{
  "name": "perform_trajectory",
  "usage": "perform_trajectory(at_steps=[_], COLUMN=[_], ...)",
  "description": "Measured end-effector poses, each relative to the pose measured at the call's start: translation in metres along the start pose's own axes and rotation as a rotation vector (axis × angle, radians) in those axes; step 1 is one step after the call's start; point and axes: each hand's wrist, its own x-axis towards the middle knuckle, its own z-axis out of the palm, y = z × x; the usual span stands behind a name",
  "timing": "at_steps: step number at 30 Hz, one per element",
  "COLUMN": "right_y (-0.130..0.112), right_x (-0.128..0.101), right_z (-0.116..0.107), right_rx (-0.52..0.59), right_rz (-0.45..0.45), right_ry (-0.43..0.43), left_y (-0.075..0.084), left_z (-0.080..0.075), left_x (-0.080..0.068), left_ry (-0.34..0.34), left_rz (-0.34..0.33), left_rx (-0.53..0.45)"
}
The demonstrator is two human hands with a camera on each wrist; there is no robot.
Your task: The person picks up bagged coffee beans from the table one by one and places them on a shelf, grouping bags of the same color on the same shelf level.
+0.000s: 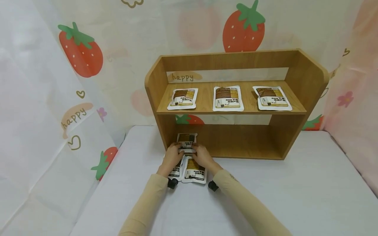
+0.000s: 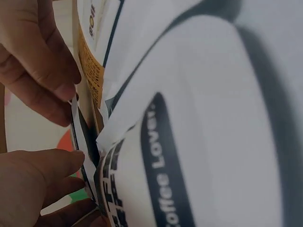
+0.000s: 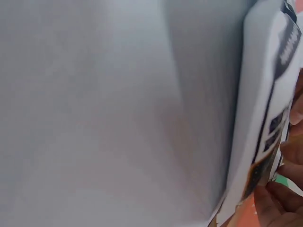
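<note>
In the head view, a wooden shelf unit (image 1: 236, 101) stands at the centre of the frame on a white tabletop (image 1: 295, 190). Three coffee packets (image 1: 228, 98) lie flat in a row on its upper shelf. At the lower left of the unit, just at the front edge of the bottom shelf, both hands meet on one held packet (image 1: 186, 141). The left hand (image 1: 172, 156) pinches its near left edge and the right hand (image 1: 202, 156) pinches its near right edge, so each grip is closed on that packet. Directly below the hands, two more spare packets (image 1: 194, 171) lie on the tabletop, partly covered by the wrists. Strawberry-printed curtains (image 1: 79, 49) fill the background.

In the left wrist view, fingers (image 2: 38, 61) at the upper left and more fingers (image 2: 38, 175) at the lower left clamp the thin edge of a packet (image 2: 78, 137). A white packet with "Coffee Lover" lettering (image 2: 161, 156) fills the centre.

In the right wrist view, most of the frame is a blurred pale surface, probably the tabletop. At the right edge a packet (image 3: 265, 142) is seen edge-on, with fingertips (image 3: 291, 156) touching it.
</note>
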Motion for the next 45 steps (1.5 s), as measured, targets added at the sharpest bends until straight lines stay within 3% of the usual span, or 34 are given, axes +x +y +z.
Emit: perform_trajectory(at_steps=[11,28,36,41,45], right_y=[-0.001,-0.001,0.001,-0.007,-0.017], right_x=[-0.002,-0.022,-0.038,-0.045,-0.049], right_z=[-0.005,-0.008,-0.014,-0.015,-0.014], right_rx=[0.016,0.216,0.261,0.297,0.369], right_rz=[0.038,-0.033,0.014,0.005,0.017], right_ry=[-0.079,0.116,0.161,0.140,0.073], left_y=[0.002,-0.004,-0.008,-0.011,-0.014], left_z=[0.002,-0.007,-0.012,-0.018,-0.023], left_x=[0.001,-0.022,-0.035,-0.043,-0.049], left_ry=[-0.026,0.038,0.021,0.009,-0.012], left_rz=[-0.009,0.091,0.066,0.063,0.060], left_rx=[-0.012,-0.087,-0.106,-0.087,-0.104])
